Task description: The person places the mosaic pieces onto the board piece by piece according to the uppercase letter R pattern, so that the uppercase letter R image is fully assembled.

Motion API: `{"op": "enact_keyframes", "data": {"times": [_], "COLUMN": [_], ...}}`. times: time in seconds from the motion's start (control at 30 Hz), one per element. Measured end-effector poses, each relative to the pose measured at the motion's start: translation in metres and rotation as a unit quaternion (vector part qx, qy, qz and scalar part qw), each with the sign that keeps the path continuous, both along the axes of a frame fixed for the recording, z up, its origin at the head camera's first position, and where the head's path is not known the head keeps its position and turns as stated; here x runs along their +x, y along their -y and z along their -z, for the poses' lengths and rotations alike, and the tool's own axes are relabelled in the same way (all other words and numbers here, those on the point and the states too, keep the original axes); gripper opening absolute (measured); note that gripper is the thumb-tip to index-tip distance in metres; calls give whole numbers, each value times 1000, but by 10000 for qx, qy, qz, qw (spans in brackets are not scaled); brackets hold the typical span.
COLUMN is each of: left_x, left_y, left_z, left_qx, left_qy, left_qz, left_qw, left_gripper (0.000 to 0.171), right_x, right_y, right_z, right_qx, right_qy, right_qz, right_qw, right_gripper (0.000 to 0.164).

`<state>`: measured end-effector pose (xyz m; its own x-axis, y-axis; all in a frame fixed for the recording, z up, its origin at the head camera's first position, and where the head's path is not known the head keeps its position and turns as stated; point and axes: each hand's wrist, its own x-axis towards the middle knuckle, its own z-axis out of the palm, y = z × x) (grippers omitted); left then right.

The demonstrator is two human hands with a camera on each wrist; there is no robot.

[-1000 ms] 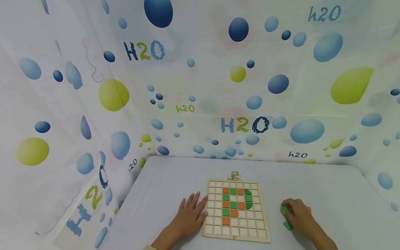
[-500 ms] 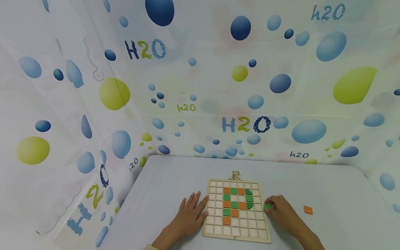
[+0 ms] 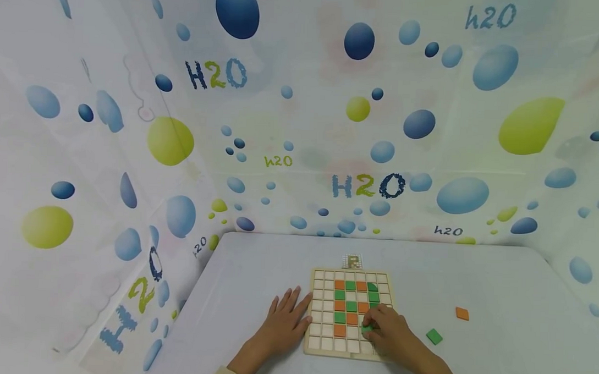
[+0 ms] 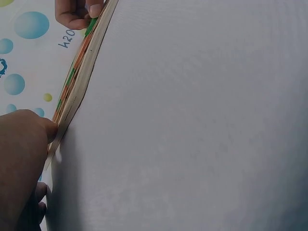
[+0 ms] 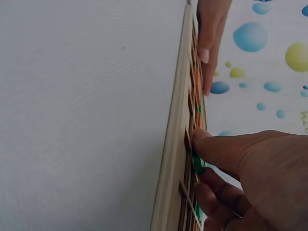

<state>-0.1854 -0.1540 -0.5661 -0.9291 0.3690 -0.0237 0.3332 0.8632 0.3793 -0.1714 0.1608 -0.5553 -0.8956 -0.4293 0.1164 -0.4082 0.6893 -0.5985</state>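
A wooden grid board [image 3: 319, 342] lies on the table, with orange and green tiles set in some of its cells. My right hand [image 3: 387, 329] is over the lower right part of the board and pinches a green tile [image 5: 198, 164] between thumb and fingers, right at a cell. Part of the pattern is hidden under that hand. My left hand [image 3: 283, 320] rests flat on the table along the board's left edge, fingers spread, thumb and index fingertip at the rim. In the left wrist view, the right fingers hold the green tile above the board's edge.
On the table to the right lie a loose green tile [image 3: 434, 336] and an orange tile [image 3: 462, 314]. A small pattern card [image 3: 352, 261] sits just beyond the board's far edge. A printed curtain [image 3: 301, 126] hangs behind the table.
My right hand picked up a green tile from the right and carried it left over the board. One green and one orange tile are left uncovered there. The left hand stayed put.
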Motion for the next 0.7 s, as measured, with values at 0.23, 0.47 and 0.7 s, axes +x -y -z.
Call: {"op": "enact_keyframes", "data": {"times": [0.23,0.47,0.7], "left_x": [2,2,1], "left_y": [0,0,1], "left_z": [-2,-3,0], "left_qx": [21,67,31], "left_qy": [-21,-46,-72], "left_qz": [36,46,39], "left_qw": [10000,10000,10000], "left_gripper": [60,60,60], "right_x": [3,5,9], "right_y": [1,-2,-4], "right_z": [6,8,10], "right_qx": [182,199,122], "right_qy": [-419,-1008,-1523], "right_qz": [-154,-594,-597], "right_qw": [9988,9929,9865], "right_gripper": [19,18,20]}}
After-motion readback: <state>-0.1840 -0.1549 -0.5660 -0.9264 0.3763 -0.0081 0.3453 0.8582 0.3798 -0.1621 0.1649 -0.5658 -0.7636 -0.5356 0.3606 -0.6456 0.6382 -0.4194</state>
